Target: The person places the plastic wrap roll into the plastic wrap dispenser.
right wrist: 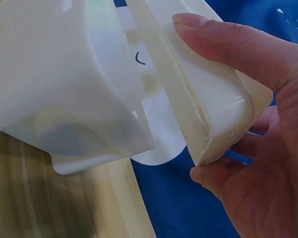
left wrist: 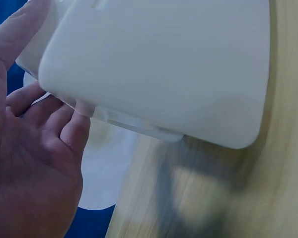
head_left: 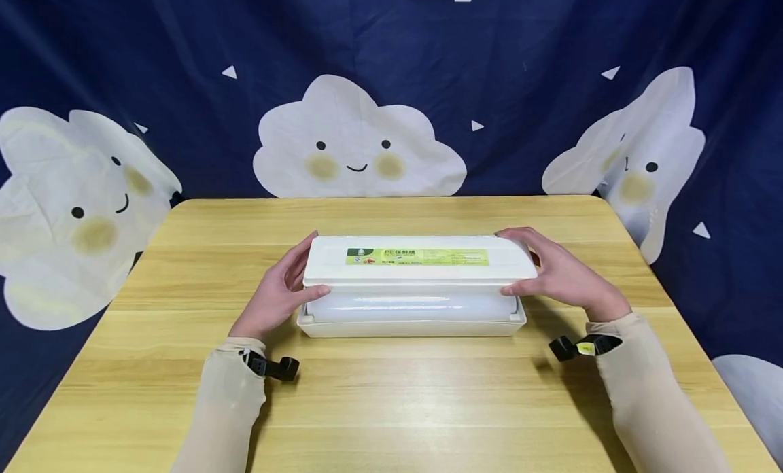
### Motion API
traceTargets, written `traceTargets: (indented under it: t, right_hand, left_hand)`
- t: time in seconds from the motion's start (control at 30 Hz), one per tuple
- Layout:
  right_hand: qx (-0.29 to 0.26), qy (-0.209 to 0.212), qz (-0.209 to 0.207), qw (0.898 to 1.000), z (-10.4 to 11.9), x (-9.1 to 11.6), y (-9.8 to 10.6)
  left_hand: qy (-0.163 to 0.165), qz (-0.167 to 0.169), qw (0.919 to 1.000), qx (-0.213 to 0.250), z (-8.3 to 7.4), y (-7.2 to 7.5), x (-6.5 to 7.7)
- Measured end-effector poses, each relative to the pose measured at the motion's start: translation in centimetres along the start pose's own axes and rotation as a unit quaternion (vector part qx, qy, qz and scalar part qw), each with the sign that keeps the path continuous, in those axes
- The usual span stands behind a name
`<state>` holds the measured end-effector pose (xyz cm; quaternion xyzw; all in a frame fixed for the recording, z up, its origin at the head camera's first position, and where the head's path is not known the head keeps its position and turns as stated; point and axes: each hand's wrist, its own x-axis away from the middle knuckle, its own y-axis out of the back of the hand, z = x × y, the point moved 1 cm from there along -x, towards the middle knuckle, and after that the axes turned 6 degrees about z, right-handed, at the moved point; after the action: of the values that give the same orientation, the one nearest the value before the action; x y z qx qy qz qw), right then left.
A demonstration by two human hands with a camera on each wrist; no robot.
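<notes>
A long white cling film box stands mid-table, its roll [head_left: 410, 306] lying in the white base [head_left: 410, 330]. The white lid [head_left: 330, 259], with a green and yellow label [head_left: 418, 257] on top, is raised over the roll's back part. My left hand [head_left: 275, 293] grips the lid's left end, thumb at its front edge, fingers behind. At the other end, my right hand [head_left: 565, 272] holds the lid the same way. In the right wrist view a gap shows between lid [right wrist: 188, 84] and base [right wrist: 64, 99]. The left wrist view shows the box's white end [left wrist: 164, 59] close up.
The wooden table [head_left: 391, 398] extends on all sides of the box. Behind it hangs a dark blue curtain [head_left: 202, 140] printed with smiling white clouds. Each wrist carries a small black camera on a strap, the left one [head_left: 284, 369] low over the table.
</notes>
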<state>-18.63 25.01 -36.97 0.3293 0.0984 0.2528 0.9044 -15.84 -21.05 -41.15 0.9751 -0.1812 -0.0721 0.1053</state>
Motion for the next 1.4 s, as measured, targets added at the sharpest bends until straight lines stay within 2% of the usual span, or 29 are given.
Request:
traceTargets:
  t: [0.4,0.67,0.9,1.13,1.4]
  right_hand:
    - [0.017,0.052,-0.01,0.998,-0.3,0.1,-0.7]
    - [0.022,0.049,-0.012,0.999,-0.4,0.5,-0.8]
    - [0.031,0.048,-0.013,0.998,-0.4,0.7,-1.0]
    - [0.041,0.056,-0.007,0.998,-0.3,1.1,-1.3]
    - [0.04,0.041,-0.003,0.998,0.0,1.3,-1.8]
  left_hand:
    - [0.004,-0.015,0.9999,-0.004,-0.3,0.3,0.8]
    - [-0.004,-0.004,1.0,-0.007,-0.1,0.3,0.8]
    - [-0.013,0.002,0.9993,-0.035,-0.2,0.3,1.3]
    - [-0.023,0.007,0.9997,-0.009,0.0,0.1,1.7]
    - [-0.028,0.014,0.9995,0.01,0.1,0.0,2.4]
